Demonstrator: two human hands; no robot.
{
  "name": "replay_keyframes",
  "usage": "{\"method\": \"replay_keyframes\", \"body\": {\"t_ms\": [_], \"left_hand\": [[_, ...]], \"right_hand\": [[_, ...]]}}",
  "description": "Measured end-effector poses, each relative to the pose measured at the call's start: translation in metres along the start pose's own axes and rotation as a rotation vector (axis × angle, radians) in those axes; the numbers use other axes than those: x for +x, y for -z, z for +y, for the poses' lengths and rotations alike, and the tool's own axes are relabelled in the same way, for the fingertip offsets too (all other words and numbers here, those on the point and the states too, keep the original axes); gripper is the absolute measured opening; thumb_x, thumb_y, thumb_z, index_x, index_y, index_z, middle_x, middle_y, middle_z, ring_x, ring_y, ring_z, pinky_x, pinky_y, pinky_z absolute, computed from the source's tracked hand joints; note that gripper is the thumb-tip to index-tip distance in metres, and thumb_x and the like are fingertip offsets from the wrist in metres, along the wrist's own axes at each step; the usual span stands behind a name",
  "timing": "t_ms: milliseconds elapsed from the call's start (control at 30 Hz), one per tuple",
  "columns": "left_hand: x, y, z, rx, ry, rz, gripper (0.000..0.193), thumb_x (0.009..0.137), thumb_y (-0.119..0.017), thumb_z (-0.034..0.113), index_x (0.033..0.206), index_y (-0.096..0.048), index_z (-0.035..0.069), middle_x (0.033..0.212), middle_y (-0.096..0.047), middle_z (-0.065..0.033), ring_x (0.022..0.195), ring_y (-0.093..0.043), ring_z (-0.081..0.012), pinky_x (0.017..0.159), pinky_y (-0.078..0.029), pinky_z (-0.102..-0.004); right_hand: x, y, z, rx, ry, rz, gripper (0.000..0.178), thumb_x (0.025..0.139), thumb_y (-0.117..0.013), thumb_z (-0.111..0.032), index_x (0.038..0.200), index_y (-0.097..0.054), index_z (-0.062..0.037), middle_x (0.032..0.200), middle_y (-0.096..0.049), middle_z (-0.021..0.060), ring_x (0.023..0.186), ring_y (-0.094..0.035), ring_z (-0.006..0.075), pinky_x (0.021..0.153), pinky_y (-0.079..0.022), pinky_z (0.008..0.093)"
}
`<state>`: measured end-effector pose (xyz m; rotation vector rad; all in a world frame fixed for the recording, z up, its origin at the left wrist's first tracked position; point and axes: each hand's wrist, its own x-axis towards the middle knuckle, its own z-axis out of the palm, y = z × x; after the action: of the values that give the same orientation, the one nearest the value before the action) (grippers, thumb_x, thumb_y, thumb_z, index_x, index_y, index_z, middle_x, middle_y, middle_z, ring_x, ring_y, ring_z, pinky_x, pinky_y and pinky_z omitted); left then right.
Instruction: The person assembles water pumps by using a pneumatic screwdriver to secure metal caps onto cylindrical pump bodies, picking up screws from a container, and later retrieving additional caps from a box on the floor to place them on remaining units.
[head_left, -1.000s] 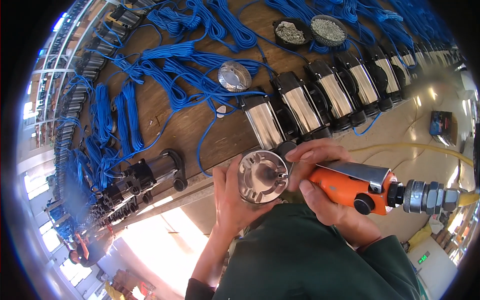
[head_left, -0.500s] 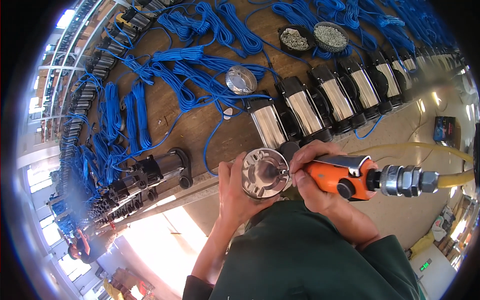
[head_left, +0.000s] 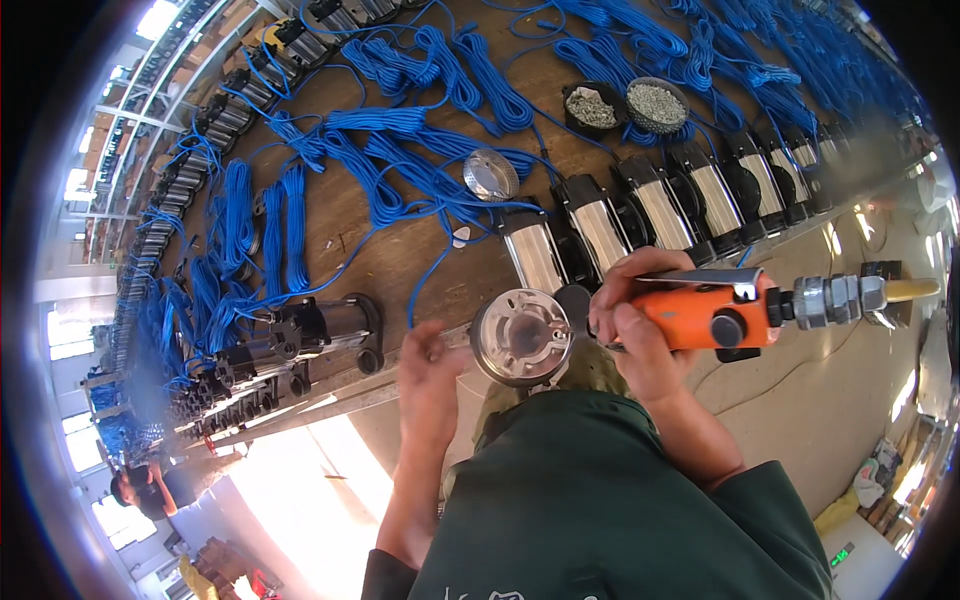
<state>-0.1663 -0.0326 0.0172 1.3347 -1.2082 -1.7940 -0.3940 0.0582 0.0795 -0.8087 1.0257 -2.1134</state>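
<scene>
The right hand (head_left: 648, 335) wraps its fingers around the near end of the orange air tool (head_left: 690, 315). Expect a stiff, fairly heavy body; the coupling (head_left: 840, 302) and hose (head_left: 912, 290) outboard of the fingers probably drag on it, so take hold around the casing. The left hand (head_left: 428, 390) has loosely curled, blurred fingers; from here I cannot tell whether they pinch anything small. Between both sets of fingers, just clear of the left, sits the round metal housing (head_left: 525, 337). It is likely rigid and slick; grasp its outer wall. Its support is hidden, and the tool's tip is hard to make out. Ahead of the fingers, steel-sided motors (head_left: 598, 232) line the tabletop (head_left: 340, 215); blue cable bundles (head_left: 380, 120) lie beyond, indistinct at far right.
</scene>
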Motion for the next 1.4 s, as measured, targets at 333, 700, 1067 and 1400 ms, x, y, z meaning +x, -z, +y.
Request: {"method": "replay_keyframes", "body": {"t_ms": [333, 700, 1067, 1400], "left_hand": [[-0.04, 0.004, 0.03, -0.693, 0.192, -0.033, 0.025, 0.099, -0.045, 0.003, 0.121, -0.053, -0.005, 0.111, -0.062, -0.0193, 0.092, -0.068, -0.0258, 0.082, -0.059, -0.0311], [-0.045, -0.032, 0.033, -0.537, 0.18, -0.097, 0.029, 0.096, -0.059, 0.015, 0.122, -0.056, 0.002, 0.101, -0.068, -0.0141, 0.081, -0.068, -0.0192, 0.07, -0.056, -0.0266], [-0.043, -0.047, 0.048, -0.534, 0.167, -0.172, 0.031, 0.095, -0.057, 0.005, 0.124, -0.053, -0.004, 0.112, -0.065, -0.018, 0.094, -0.067, -0.0233, 0.089, -0.055, -0.0322], [-0.031, -0.048, 0.035, -0.505, 0.204, -0.222, 0.031, 0.093, -0.065, 0.014, 0.12, -0.058, 0.002, 0.09, -0.067, -0.0056, 0.075, -0.066, -0.0146, 0.059, -0.048, -0.0218]], "right_hand": [[-0.004, -0.035, -0.002, 0.192, 0.028, -0.017, 0.032, 0.081, -0.054, -0.004, 0.111, -0.045, -0.0009, 0.085, -0.052, 0.0102, 0.057, -0.05, 0.013, 0.061, -0.046, 0.0297], [-0.005, -0.051, -0.009, 0.38, 0.016, -0.122, 0.032, 0.081, -0.051, 0.002, 0.112, -0.043, -0.0011, 0.084, -0.054, 0.0112, 0.061, -0.053, 0.0138, 0.062, -0.049, 0.0319], [-0.002, -0.042, -0.011, 0.321, 0.066, -0.029, 0.033, 0.078, -0.049, 0.006, 0.11, -0.043, 0.001, 0.079, -0.054, 0.0125, 0.059, -0.052, 0.0149, 0.061, -0.048, 0.0316], [-0.001, -0.037, -0.016, 0.273, 0.104, -0.077, 0.03, 0.083, -0.052, -0.007, 0.111, -0.044, -0.0018, 0.088, -0.051, 0.0102, 0.059, -0.05, 0.0122, 0.061, -0.048, 0.03]]}}
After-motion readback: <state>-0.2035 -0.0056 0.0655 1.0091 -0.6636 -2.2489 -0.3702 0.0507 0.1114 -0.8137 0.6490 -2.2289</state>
